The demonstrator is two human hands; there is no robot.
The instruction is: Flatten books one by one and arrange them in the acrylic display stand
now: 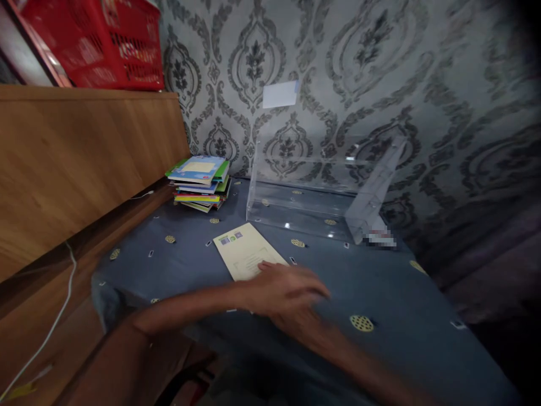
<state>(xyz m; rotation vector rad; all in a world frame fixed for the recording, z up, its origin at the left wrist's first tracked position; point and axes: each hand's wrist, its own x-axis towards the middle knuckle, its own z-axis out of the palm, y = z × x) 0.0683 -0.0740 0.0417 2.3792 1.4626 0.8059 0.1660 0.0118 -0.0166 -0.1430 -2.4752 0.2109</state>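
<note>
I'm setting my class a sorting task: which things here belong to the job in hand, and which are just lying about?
Probably the job: cream booklet, partly behind the left hand; perhaps the stack of books and clear rack.

Probably just lying about: red basket on the wooden cabinet; white cable.

Books (200, 186) sit at the table's (139, 276) back left, a rack (313, 217) to their right. Before them lies a booklet (247, 248), partly under the hands (274, 287). Over there, left, a basket (97, 48) tops the cabinet (88, 146).

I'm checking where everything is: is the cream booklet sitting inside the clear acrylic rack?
No: the cream booklet lies on the dark blue tablecloth, in front of the clear acrylic rack and outside it.
</note>
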